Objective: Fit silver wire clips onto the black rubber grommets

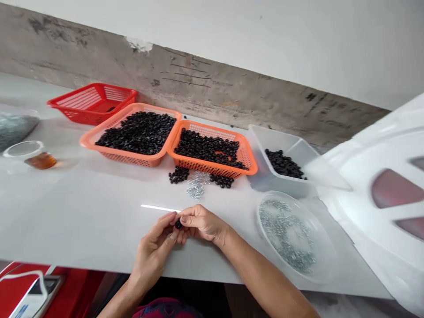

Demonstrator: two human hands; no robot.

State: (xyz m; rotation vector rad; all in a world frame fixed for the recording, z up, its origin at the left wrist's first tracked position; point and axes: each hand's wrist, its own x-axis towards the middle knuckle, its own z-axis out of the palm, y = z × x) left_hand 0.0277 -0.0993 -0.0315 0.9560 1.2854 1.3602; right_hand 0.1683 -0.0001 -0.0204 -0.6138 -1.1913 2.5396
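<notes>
Close to the table's front edge, my left hand (153,247) and my right hand (202,222) meet, both closed on one small round black plastic part (178,224). Fingertips and thumbs pinch it from both sides and hide some of it. Whether a small metal piece is also in my fingers cannot be made out. Beyond my hands lies a small heap of shiny metal pieces (196,189), between a loose pile of black parts (179,175) on its left and another black pile (222,181) on its right.
Behind the piles stand an orange basket (253,164) and a paler orange basket (86,140), both holding black parts. A red basket (71,115) is farther left, near a cup of amber liquid (41,160). Rightward are a clear bin (281,183), a round tray (326,258) and a white object (357,176).
</notes>
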